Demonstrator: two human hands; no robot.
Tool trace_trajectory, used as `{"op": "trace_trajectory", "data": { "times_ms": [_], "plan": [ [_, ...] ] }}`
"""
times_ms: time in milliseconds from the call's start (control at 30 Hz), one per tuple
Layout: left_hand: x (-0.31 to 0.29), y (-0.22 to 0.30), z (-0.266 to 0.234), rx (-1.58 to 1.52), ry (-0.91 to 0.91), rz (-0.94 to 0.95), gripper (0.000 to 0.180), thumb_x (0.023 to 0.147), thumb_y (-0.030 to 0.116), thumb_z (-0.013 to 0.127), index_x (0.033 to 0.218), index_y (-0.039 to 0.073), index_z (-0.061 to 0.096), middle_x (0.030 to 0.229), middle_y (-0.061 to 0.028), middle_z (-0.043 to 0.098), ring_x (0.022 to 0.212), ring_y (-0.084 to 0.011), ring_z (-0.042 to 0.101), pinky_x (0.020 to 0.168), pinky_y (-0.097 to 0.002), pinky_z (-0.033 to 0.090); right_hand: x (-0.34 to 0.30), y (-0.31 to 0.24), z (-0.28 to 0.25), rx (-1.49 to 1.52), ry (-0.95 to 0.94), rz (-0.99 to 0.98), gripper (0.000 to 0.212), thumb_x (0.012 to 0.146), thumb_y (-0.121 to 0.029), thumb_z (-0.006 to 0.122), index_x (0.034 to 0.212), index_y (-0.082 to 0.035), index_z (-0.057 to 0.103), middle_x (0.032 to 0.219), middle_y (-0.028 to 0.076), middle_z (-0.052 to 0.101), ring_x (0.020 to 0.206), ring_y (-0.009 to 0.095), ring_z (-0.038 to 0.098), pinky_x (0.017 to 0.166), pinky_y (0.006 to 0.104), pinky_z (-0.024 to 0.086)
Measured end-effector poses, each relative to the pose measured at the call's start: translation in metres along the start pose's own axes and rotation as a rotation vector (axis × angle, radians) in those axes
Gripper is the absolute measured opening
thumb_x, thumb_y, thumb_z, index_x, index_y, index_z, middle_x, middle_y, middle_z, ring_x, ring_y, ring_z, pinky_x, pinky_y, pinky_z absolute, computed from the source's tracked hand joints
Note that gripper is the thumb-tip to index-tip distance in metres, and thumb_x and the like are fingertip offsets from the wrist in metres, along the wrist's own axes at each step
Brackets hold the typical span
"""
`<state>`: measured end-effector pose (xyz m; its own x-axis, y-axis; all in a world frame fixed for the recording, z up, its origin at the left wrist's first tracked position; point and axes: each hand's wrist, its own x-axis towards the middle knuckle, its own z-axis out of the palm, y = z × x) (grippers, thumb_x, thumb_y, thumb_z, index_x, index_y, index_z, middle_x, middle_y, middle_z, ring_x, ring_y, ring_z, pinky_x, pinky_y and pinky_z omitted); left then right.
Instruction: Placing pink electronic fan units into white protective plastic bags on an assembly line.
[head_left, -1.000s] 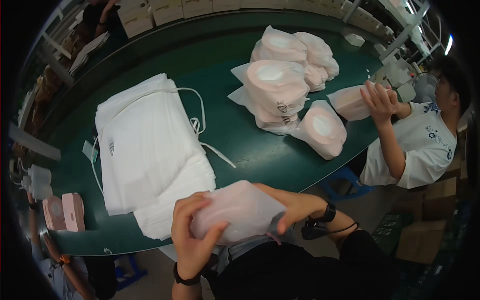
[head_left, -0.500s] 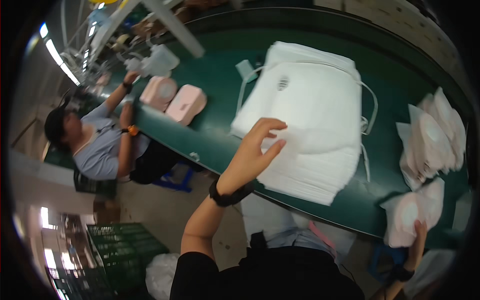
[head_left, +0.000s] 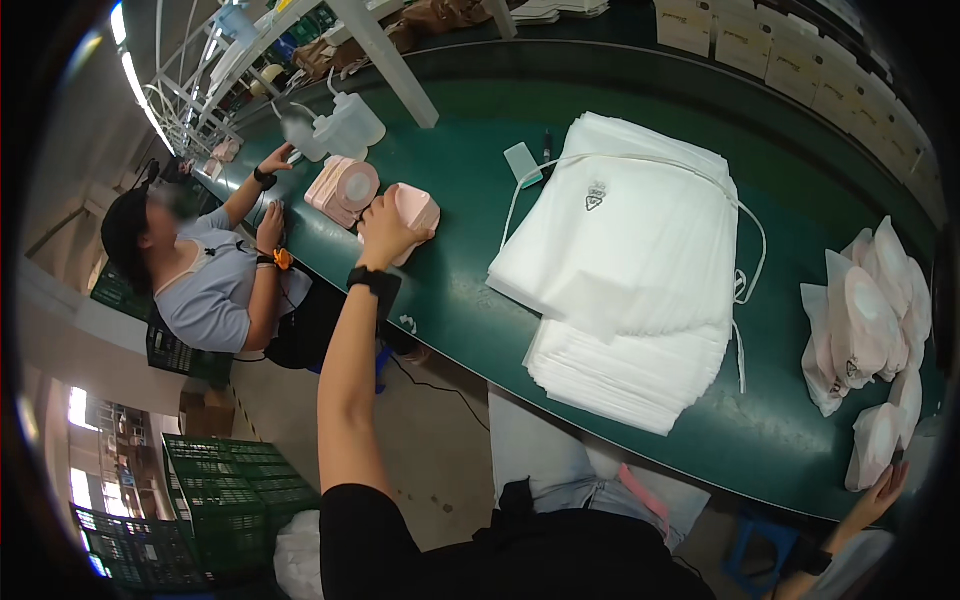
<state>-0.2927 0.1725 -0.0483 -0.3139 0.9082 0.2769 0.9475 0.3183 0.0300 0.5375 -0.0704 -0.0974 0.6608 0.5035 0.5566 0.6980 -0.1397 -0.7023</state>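
My left hand point(head_left: 390, 232) is closed over a pink rounded box-shaped item point(head_left: 418, 207) near the table's front edge. Just left of it sits another pink item point(head_left: 345, 188) with a pale round disc on its face. My right hand point(head_left: 884, 490), at the far right, has its fingers stretched out beside a pink item in a translucent white bag point(head_left: 874, 447); whether they touch it I cannot tell. More bagged pink items point(head_left: 868, 310) are heaped behind that one. Between my hands lies a thick stack of thin white bags point(head_left: 640, 230), a pale cord looped across it.
A co-worker point(head_left: 215, 270) sits at the left, one hand near clear plastic bottles point(head_left: 350, 122). Behind the stack lie a small pale card point(head_left: 522, 165) and a dark pen point(head_left: 547, 145). A grey post point(head_left: 385, 60) stands on the green table point(head_left: 450, 290). Green crates point(head_left: 235, 480) are on the floor.
My left hand has moved left from above the white stack onto the pink item. My right hand has moved right; the bagged item it held now rests against the heap.
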Motion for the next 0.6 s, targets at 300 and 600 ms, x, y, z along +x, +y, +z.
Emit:
{"op": "trace_trajectory", "data": {
  "times_ms": [300, 600],
  "plan": [
    [-0.135, 0.116, -0.072, -0.849, 0.128, 0.316, 0.105, 0.056, 0.026, 0.084, 0.140, 0.009, 0.024, 0.129, -0.0168, 0.039, 0.114, -0.0315, 0.044, 0.099, -0.0424, 0.036, -0.148, -0.212, 0.119, 0.747, -0.571, 0.123, 0.032, 0.091, -0.004, 0.049, 0.123, 0.002, 0.046, 0.109, 0.013, 0.056, 0.086, 0.016, 0.057, 0.077, 0.0284, 0.046],
    [-0.220, 0.193, -0.058, -2.385, -0.617, -0.034, 0.090, 0.076, 0.059, 0.061, 0.144, 0.019, 0.018, 0.139, -0.0177, 0.031, 0.123, -0.0388, 0.039, 0.096, -0.0545, 0.039, -0.211, -0.298, 0.131, 1.211, -1.288, 0.402, 0.054, 0.089, -0.016, 0.057, 0.134, 0.001, 0.031, 0.120, 0.016, 0.050, 0.103, 0.021, 0.055, 0.087, 0.0333, 0.045]
  ]
}}
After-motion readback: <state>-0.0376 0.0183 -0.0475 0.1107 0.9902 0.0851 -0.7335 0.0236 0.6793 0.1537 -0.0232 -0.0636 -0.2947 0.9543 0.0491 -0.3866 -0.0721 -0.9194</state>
